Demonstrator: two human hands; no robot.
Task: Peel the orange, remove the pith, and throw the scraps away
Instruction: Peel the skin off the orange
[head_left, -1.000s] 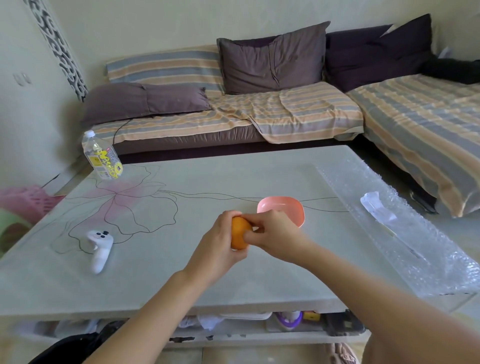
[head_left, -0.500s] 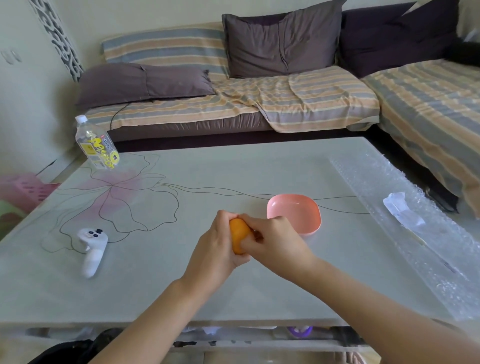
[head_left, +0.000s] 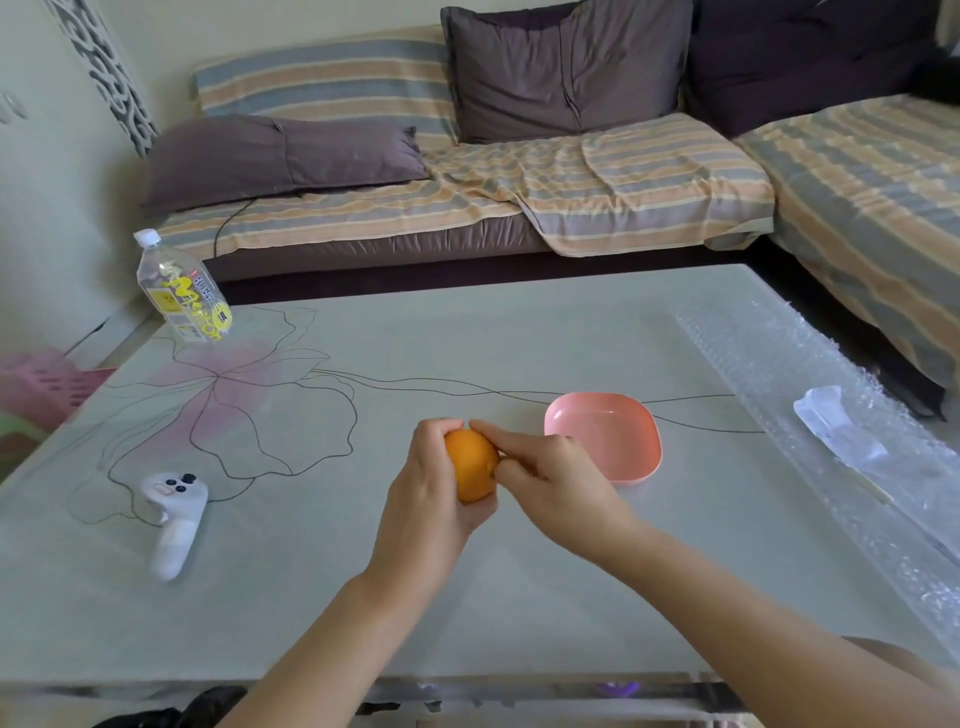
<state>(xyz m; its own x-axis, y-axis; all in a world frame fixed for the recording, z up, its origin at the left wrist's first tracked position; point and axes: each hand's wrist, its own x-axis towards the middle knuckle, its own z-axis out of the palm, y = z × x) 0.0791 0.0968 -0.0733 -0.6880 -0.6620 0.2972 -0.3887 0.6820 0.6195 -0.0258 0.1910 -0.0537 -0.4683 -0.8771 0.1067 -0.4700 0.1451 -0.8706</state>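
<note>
A whole orange (head_left: 470, 462), its peel unbroken as far as I can see, is held above the middle of the glass table (head_left: 467, 332). My left hand (head_left: 428, 491) grips it from the left and below, fingers curled round it. My right hand (head_left: 550, 480) is against its right side, the fingertips pressing on the peel near the top. An empty pink bowl (head_left: 605, 434) stands on the table just right of my hands.
A white game controller (head_left: 174, 519) lies at the left. A clear water bottle (head_left: 182, 291) stands at the far left corner. Bubble wrap (head_left: 857, 441) with a clear packet on it runs along the right edge. A sofa with cushions is behind the table.
My head has tilted down, so everything sits higher and closer in view. My right fingertips have shifted up towards the top of the orange. The left hand still holds the fruit.
</note>
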